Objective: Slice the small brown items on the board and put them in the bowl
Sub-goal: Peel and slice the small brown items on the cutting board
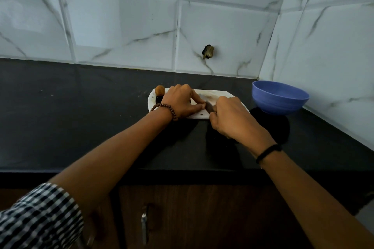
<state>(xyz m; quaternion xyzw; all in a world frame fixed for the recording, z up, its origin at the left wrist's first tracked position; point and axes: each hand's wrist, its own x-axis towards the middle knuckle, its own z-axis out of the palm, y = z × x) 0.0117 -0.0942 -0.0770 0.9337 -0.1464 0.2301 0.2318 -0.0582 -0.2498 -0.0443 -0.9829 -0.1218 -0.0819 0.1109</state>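
1. A white oval cutting board lies on the black stone counter.
2. The left hand rests on the board, fingers pinched narrow; whatever they press is hidden.
3. The right hand, at the board's right end, has its fingers curled around a dark-bladed knife; the blade meets the left fingertips.
4. One small round brown item sits at the board's far left edge.
5. A blue round plastic bowl stands just right of the board.
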